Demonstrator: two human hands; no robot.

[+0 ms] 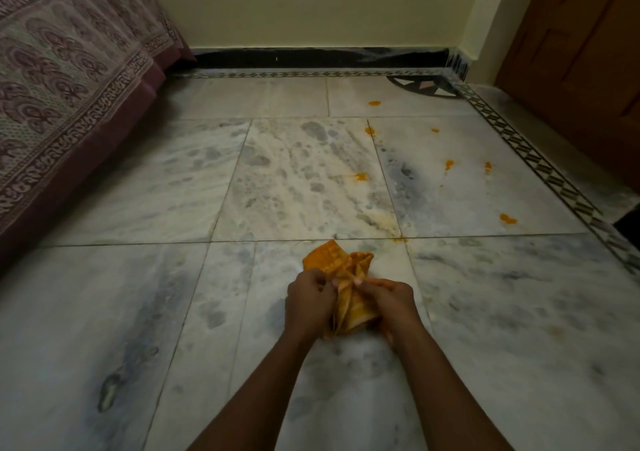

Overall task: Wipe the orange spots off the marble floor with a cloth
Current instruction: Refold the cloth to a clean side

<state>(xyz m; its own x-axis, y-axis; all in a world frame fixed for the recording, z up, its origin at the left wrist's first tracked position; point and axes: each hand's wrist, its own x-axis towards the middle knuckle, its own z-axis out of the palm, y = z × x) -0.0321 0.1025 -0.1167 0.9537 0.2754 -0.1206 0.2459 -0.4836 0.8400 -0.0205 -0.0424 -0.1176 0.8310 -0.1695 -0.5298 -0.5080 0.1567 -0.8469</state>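
An orange-stained cloth (341, 270) is bunched between both hands low over the marble floor (138, 187). My left hand (310, 298) grips its left side and my right hand (391, 300) grips its right side, fingers pinching the folds. Several orange spots lie ahead to the right: one spot (361, 176) mid-floor, another (508, 218) near the patterned border, and a far spot (374, 103) close to the wall. A faint yellowish smear (381, 220) marks the tile just beyond the cloth.
A bed with a patterned purple cover (69, 87) fills the left side. A black skirting (322, 57) runs along the far wall. A wooden door (588, 52) stands at the right, behind a dark patterned floor border (540, 166).
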